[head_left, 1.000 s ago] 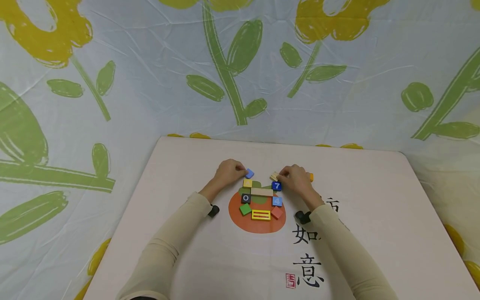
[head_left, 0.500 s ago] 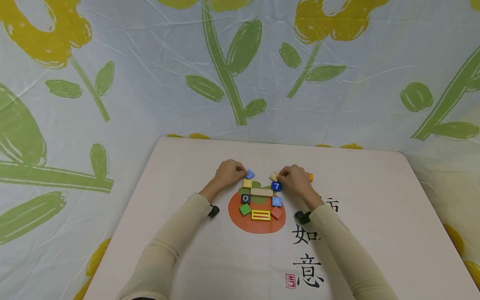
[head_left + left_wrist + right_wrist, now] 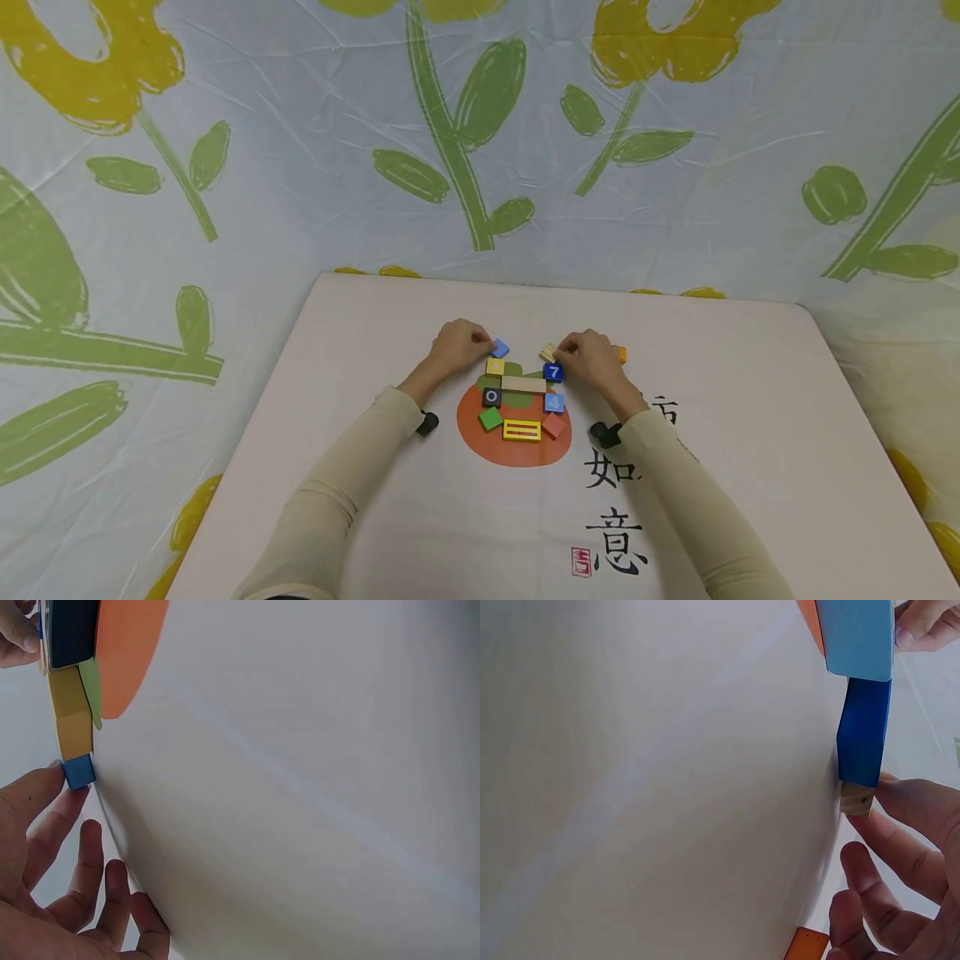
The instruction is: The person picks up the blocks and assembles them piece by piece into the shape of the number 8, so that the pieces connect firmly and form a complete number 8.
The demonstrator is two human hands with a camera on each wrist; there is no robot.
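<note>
My left hand (image 3: 459, 344) pinches a small blue block (image 3: 500, 347) between thumb and index finger, at the upper left of a group of blocks. In the left wrist view that blue block (image 3: 79, 772) sits right by a yellow block (image 3: 73, 712). My right hand (image 3: 589, 357) pinches a plain wooden block (image 3: 548, 352) with dark lines on top, close behind the dark blue "7" block (image 3: 553, 372). From the right wrist, the wooden block (image 3: 857, 799) shows between thumb and index finger, the other fingers loosely bent.
A long wooden block (image 3: 523, 384), black "0" block (image 3: 491, 397), light blue "4" block (image 3: 554, 403), green block (image 3: 491, 418), red block (image 3: 554, 426) and yellow striped block (image 3: 522, 430) lie over an orange print (image 3: 517, 454). An orange block (image 3: 807, 944) lies beside my right hand.
</note>
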